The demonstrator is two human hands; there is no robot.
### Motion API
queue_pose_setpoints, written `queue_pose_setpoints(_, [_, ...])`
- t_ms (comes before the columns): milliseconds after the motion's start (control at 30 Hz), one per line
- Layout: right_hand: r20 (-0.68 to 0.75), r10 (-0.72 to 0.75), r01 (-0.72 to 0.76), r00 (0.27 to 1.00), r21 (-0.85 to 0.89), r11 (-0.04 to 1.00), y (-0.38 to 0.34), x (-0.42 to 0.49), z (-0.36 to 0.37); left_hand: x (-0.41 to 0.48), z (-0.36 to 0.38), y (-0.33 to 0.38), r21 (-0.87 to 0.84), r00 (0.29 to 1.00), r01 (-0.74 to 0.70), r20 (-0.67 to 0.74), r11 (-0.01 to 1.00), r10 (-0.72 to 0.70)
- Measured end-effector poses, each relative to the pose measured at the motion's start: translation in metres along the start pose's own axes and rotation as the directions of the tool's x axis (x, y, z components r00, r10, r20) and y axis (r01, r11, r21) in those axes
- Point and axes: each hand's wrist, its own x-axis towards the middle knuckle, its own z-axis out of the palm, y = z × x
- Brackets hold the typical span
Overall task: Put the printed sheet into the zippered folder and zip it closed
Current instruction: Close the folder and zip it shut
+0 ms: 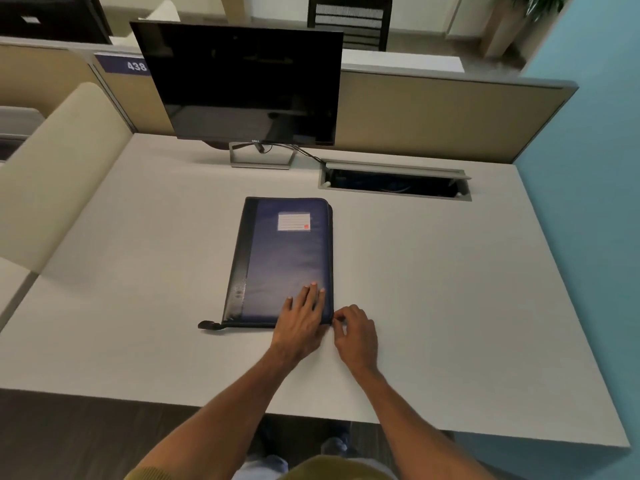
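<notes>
The zippered folder (282,261) lies flat and closed on the white desk (433,289), roughly in the middle, dark blue with a black spine strip along its left edge and a white lined label (294,221) near its far end. A black strap (210,325) sticks out from its near left corner onto the desk. The left hand (300,323) rests palm down on the near right part of the cover, fingers spread flat. The right hand (356,336) sits just beside the folder's near right corner, its thumb and forefinger pinched together at the folder's edge; the zipper pull itself is too small to make out. Behind the folder stands a dark Dell monitor (242,84), with an open cable hatch (394,183) to its right, and a partition tag reads 438 (136,66)
</notes>
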Motion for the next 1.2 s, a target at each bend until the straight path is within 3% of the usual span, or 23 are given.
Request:
queue_pose_setpoints(333, [0.039, -0.072, 0.070, 0.997, 0.037, 0.997, 0.006, 0.055, -0.023, -0.005, 0.013, 0.003, 0.102, 0.999, -0.019, -0.028, 0.995, 0.022])
queue_pose_setpoints(667, [0.042, -0.067, 0.060, 0.997, 0.150, 0.987, -0.014, 0.096, -0.028, -0.027, 0.016, -0.015, 0.095, 0.998, -0.040, -0.041, 0.995, 0.044])
queue_pose_setpoints(900, [0.066, -0.050, 0.044, 0.997, 0.088, 0.995, -0.023, 0.116, -0.024, -0.049, 0.020, -0.035, 0.068, 0.991, -0.083, -0.102, 0.994, 0.090])
queue_pose_setpoints(1033, [0.143, -0.129, 0.129, 0.981, 0.007, 0.992, -0.023, 0.115, -0.023, -0.024, -0.009, -0.023, -0.053, 0.965, 0.045, -0.255, 0.998, -0.057])
queue_pose_setpoints(1200, [0.170, -0.110, 0.107, 0.979, 0.028, 0.994, -0.023, 0.101, -0.011, 0.033, -0.039, 0.002, -0.140, 0.940, 0.325, -0.062, 0.935, -0.336])
